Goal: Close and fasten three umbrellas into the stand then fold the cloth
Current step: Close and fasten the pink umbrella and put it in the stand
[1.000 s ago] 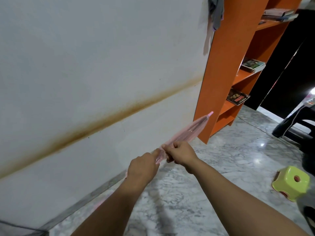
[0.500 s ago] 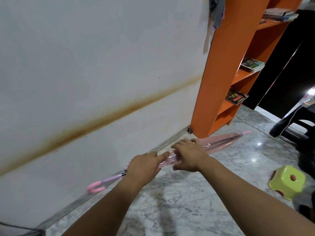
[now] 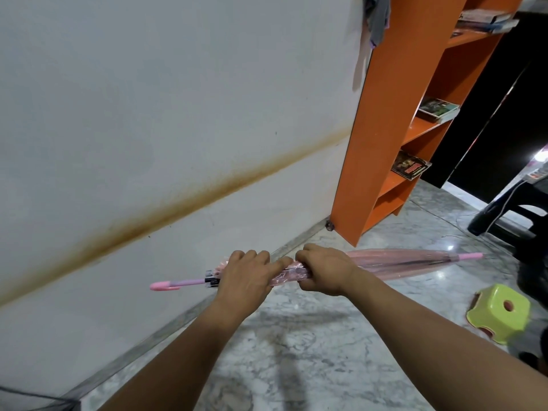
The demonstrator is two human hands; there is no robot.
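Umbrella [image 3: 394, 262]: pink see-through one, folded, held level above the marble floor [image 3: 311, 336], tip pointing right, hooked handle left
Left hand [image 3: 247, 278]: wrapped round the canopy near the handle end, index finger stretched along it
Right hand [image 3: 324, 269]: fingers curled tight on the bunched canopy, just beside the left
Further out: orange shelf [image 3: 364, 161] by the stained wall, lime stool [image 3: 499, 317] on the floor at right

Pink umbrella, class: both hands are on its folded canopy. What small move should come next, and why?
Probably wrap and fasten the strap: the pink umbrella is closed, the right hand grips the bunched canopy, the left hand holds it beside that, and no fastened strap shows.
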